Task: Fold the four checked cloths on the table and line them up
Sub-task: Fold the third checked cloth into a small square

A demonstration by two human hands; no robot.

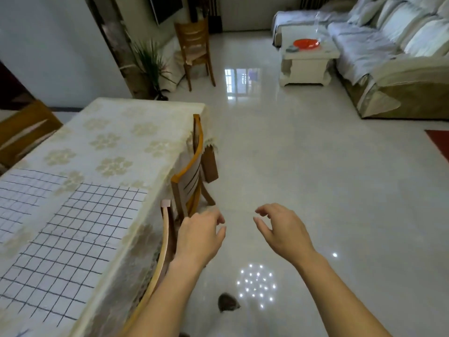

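A large white cloth with a dark check lies flat on the table at the left. A second checked cloth lies flat beyond it at the left edge of view, partly cut off. No other checked cloths show. My left hand hangs over the floor to the right of the table, fingers loosely curled, holding nothing. My right hand is beside it, also over the floor, fingers relaxed and empty. Neither hand touches a cloth.
The table wears a cream lace cover. Two wooden chairs are pushed in along its right side, and another stands at its far left. Shiny tiled floor spreads to the right. A sofa and a white coffee table stand far back.
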